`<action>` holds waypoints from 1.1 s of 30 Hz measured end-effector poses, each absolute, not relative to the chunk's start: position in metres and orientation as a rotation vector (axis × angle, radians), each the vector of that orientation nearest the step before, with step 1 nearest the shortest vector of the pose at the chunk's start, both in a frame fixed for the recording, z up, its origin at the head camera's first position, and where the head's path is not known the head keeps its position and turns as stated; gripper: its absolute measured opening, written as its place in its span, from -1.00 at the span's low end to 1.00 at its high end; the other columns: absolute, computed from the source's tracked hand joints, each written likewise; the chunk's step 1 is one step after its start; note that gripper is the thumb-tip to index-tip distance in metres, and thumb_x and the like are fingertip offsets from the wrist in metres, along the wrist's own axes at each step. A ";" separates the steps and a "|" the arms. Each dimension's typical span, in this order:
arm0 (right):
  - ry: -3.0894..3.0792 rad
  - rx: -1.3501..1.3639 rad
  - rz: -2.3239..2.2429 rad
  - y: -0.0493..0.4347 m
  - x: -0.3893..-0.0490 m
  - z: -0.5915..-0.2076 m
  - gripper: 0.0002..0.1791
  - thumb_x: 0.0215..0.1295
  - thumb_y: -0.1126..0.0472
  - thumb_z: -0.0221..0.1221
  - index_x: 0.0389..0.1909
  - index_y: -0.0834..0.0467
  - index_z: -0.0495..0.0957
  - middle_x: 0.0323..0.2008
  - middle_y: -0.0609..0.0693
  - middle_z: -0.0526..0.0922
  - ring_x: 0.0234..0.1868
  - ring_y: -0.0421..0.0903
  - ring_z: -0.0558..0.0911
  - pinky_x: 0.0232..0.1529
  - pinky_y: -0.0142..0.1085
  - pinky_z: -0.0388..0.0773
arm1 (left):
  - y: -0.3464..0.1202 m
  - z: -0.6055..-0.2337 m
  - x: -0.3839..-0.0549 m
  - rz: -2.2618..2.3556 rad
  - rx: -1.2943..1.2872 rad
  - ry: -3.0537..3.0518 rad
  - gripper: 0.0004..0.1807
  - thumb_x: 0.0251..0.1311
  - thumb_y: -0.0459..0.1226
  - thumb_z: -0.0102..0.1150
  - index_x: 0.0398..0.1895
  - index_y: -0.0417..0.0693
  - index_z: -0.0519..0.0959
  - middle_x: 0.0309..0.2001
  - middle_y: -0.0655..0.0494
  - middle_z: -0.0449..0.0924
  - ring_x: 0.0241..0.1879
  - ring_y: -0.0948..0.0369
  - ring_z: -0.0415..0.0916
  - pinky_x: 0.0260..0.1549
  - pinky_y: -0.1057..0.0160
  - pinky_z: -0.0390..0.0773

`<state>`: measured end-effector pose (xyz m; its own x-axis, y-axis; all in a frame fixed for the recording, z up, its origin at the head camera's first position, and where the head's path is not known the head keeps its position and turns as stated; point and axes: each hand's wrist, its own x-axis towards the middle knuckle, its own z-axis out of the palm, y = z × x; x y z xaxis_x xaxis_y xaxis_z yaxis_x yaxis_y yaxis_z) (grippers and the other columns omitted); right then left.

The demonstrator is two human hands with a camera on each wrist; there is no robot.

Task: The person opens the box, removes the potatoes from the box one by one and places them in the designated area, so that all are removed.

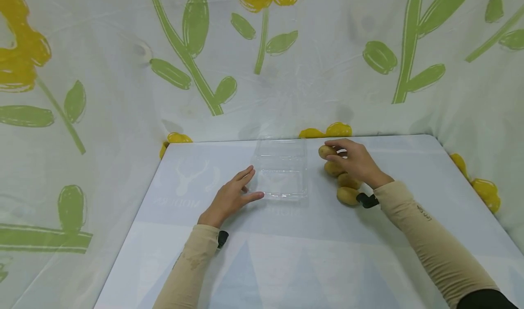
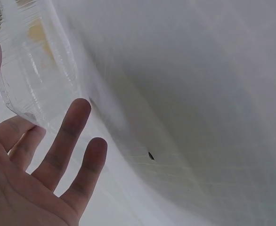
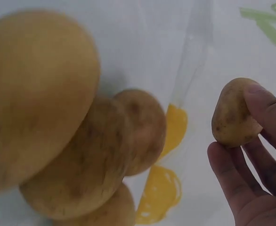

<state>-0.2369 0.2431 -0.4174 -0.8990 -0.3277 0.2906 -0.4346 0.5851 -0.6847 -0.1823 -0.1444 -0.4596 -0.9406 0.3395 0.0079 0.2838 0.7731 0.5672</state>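
A clear plastic clamshell box lies on the table with its lid spread toward the wall. My left hand is at the box's left side, fingers spread and fairly straight; in the left wrist view, fingertips meet the edge of the clear plastic. Between thumb and fingers, my right hand pinches a small yellow-brown potato, to the right of the box. Below that hand, more potatoes lie in a row; the right wrist view shows them close up, one large and blurred.
The white table has pale blue prints. Behind it and at both sides hangs a white cloth with yellow flowers and green leaves. The table's back edge runs close behind the lid.
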 end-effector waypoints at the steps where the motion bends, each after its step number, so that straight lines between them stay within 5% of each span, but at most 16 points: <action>1: -2.683 0.635 1.206 0.246 -0.238 -0.418 -0.53 0.33 0.28 0.34 0.23 0.29 0.55 0.11 0.17 0.66 0.03 0.08 0.64 0.05 -0.16 0.63 | -0.144 -0.460 -0.182 0.895 0.505 2.867 -0.01 0.16 0.24 0.33 0.59 0.11 0.18 0.58 0.41 0.03 -0.02 0.25 0.58 0.19 0.05 0.48; 33: -2.996 0.595 1.011 0.293 -0.265 -0.429 -0.56 0.37 0.32 0.29 0.23 0.37 0.54 0.16 0.35 0.59 0.07 0.29 0.62 0.09 0.13 0.56 | -0.143 -0.461 -0.184 0.894 0.493 2.859 0.02 0.15 0.30 0.29 0.60 0.12 0.17 0.58 0.46 0.01 0.03 0.25 0.58 0.28 0.00 0.41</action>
